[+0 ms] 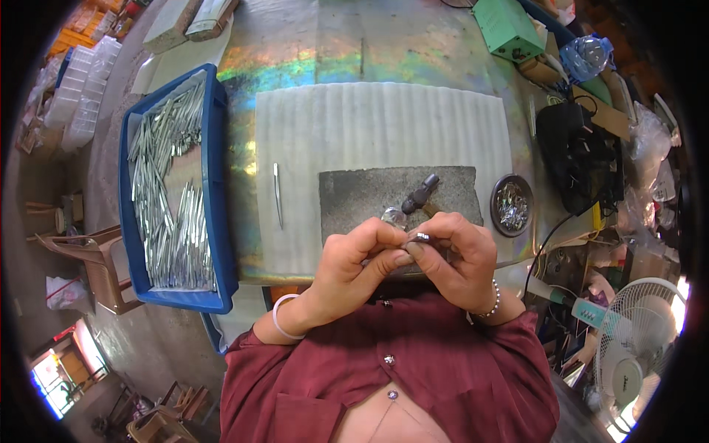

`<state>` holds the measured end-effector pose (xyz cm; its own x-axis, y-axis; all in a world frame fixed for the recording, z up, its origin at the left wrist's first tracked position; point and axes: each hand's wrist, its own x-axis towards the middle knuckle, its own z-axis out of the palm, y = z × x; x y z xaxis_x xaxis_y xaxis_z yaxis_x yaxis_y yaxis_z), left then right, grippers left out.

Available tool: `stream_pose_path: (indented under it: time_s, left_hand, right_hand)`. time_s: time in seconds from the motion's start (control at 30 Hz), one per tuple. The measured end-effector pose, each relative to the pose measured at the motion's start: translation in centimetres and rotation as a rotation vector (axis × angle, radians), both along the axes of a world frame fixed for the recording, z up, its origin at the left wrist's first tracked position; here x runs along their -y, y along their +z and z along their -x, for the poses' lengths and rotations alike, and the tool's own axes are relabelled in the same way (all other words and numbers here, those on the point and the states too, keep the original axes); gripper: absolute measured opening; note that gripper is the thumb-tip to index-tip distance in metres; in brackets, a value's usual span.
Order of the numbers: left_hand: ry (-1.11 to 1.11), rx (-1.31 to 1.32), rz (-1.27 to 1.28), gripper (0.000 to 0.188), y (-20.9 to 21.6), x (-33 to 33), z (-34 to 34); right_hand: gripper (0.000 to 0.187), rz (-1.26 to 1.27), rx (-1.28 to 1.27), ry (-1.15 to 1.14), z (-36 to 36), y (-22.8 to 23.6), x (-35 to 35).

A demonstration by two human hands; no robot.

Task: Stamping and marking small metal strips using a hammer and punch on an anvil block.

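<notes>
Blue plastic forms the long tray (pixel 217 184) to the left of both grips, lined in something pale and heaped with slim silvery metal strips (pixel 181 236), a patch of lining bare between the heaps. To the right of the right grip (pixel 464 255), a round dark dish (pixel 530 204) holds a jumble of small shiny pieces (pixel 511 207). The right grip is closed in a pinch, a small metal piece (pixel 422 237) at its fingertips; the left grip (pixel 358 255) brings thumb and forefinger up against the same spot, though I cannot tell whether it has hold too. Fingers cover most of that piece, so its shape is unclear. Just beyond them, on the dark slab (pixel 354 192), a clear round object (pixel 394 216) is partly hidden, and the hammer (pixel 420 194) loses its handle behind the right grip
</notes>
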<state>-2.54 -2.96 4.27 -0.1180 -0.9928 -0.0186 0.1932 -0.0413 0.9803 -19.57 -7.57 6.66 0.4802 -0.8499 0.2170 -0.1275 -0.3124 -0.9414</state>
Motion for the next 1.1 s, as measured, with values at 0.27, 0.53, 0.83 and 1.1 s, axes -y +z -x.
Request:
stream_pose_path:
  time_s: [0.27, 0.53, 0.83, 1.1]
  left_hand:
    - [-0.037, 0.078, 0.03, 0.012, -0.1, 0.0, -0.1]
    - [-0.055, 0.058, 0.071, 0.013, -0.3, 0.5, -0.2]
    - [-0.054, 0.028, 0.07, 0.011, -0.8, 0.4, -0.1]
    - [-0.141, -0.008, -0.019, 0.008, -0.9, 0.3, -0.3]
  right_hand:
    - [0.013, -0.114, 0.008, -0.045, 0.0, -0.2, -0.2]
    - [0.013, 0.024, 0.003, -0.03, 0.0, -0.2, 0.2]
    - [0.014, 0.08, -0.021, -0.005, -0.1, 0.0, 0.5]
    - [0.01, -0.296, -0.019, -0.007, 0.2, -0.5, 0.0]
